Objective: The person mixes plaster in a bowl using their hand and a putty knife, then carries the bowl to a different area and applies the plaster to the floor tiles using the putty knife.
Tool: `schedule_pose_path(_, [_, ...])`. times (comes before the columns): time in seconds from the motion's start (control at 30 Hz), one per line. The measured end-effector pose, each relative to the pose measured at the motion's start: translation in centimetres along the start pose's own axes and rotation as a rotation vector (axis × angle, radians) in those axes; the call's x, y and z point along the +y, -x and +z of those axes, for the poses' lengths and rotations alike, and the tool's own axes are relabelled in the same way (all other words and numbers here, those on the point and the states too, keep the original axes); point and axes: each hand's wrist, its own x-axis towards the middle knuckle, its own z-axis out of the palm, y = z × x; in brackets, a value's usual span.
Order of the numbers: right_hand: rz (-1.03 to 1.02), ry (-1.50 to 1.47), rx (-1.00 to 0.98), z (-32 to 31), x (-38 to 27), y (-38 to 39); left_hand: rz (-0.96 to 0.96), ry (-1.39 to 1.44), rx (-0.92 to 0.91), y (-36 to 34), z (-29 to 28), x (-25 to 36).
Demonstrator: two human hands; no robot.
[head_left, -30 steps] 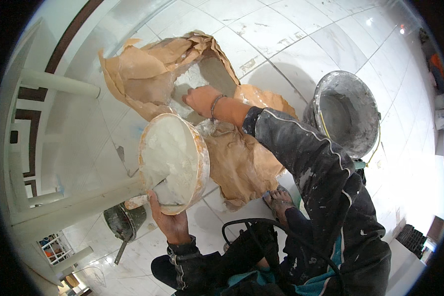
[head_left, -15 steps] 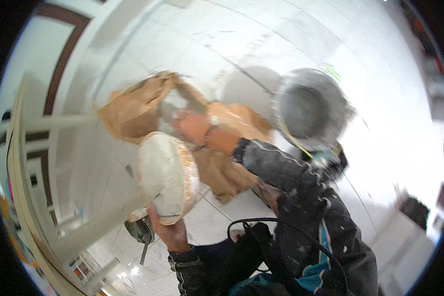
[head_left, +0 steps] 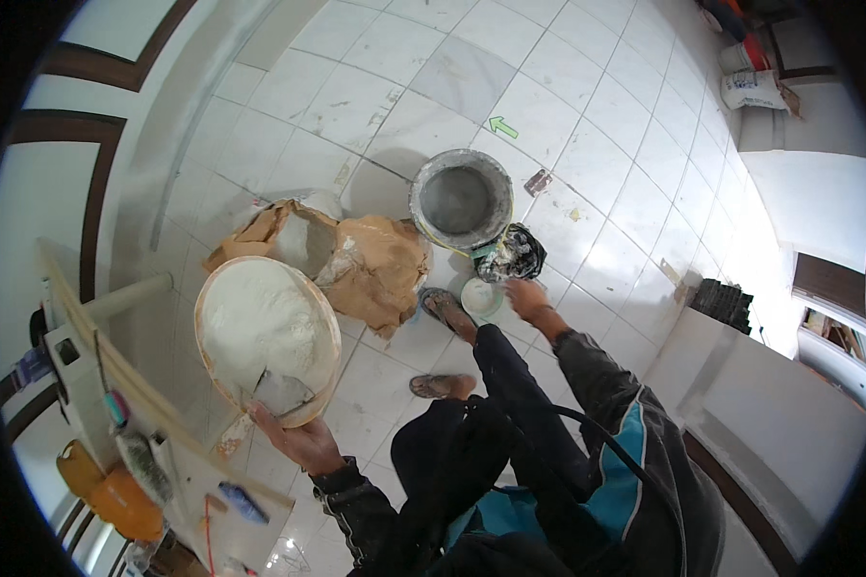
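Observation:
My left hand [head_left: 303, 444] grips the near rim of a wide round basin [head_left: 335, 370] filled with white powder [head_left: 260, 308]. A flat metal scraper blade [head_left: 282, 392] lies against the powder by my thumb; I cannot tell whether the hand holds it too. My right hand [head_left: 527, 300] is low at the right, beside a small pale-green tub [head_left: 481, 297] with white stuff in it and just below a crumpled black plastic bag [head_left: 518, 255]. Its fingers are smeared, so contact is unclear. Beyond the basin sits a torn brown paper sack [head_left: 380, 269], opened, with pale powder inside.
A grey-crusted bucket [head_left: 462, 202] holding grey material stands past my feet [head_left: 445, 387] on white floor tiles. At the left is a bench [head_left: 144, 385] with tools and an orange object [head_left: 125, 505]. A pale block-like surface [head_left: 779, 385] rises at the right.
My right hand has left the paper sack and moved right, toward the black bag and small tub. The basin was tilted; now its opening faces up, showing the powder. The whole view has shifted.

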Motion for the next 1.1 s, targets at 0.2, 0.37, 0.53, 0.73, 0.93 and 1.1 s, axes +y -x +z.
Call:
schedule_pose_path(0.2, [0.545, -0.245, -0.169, -7.7, 8.2, 23.1, 0.139, -0.343, -0.173, -3.4, -7.2, 8.7])
schedule_pose_path(0.37, [0.759, -0.397, -0.298, -12.7, 5.2, 31.1, 0.288, -0.363, -0.064, -3.5, -10.6, 13.7])
schedule_pose_path(0.53, [0.670, -0.616, -0.208, -15.3, 1.7, 29.1, -0.146, -0.145, 0.021, -0.4, -14.3, 14.9])
schedule_pose_path(0.73, [0.204, -0.681, -0.062, -21.6, -0.6, 20.1, -0.741, 1.212, 0.574, 5.1, -16.3, 18.5])
schedule_pose_path(0.93, [0.079, -0.693, -0.148, -22.1, -1.3, 11.8, -0.691, 1.060, 0.873, 16.7, -23.4, 21.5])
schedule_pose_path(1.1, [0.066, -0.405, -0.252, -23.5, -2.2, 7.3, -0.634, 0.987, 1.163, 28.4, -25.0, 22.4])
